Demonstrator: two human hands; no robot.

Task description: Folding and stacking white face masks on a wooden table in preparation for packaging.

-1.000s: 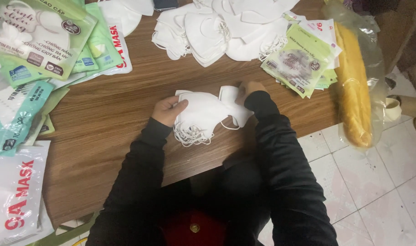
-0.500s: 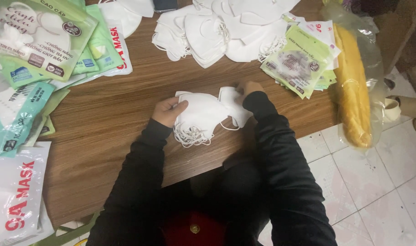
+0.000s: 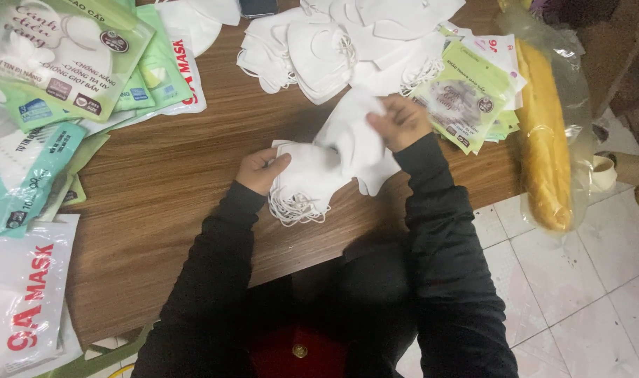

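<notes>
My left hand (image 3: pixel 262 170) presses the stack of white masks (image 3: pixel 307 183) flat on the tabletop (image 3: pixel 186 161) so it stays neat, while my right hand's (image 3: pixel 402 123) fingers pinch one mask (image 3: pixel 354 133) above it.

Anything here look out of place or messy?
The long yellow bag juts past the table's right edge over the floor. Loose white masks sprawl unevenly at the far edge; nothing looks damaged.

Open wood on your left, clutter elsewhere.
Bare table (image 3: pixel 172 175) gives you passage; mask pile (image 3: pixel 347 42) and packets (image 3: pixel 53 63) block beyond.
</notes>
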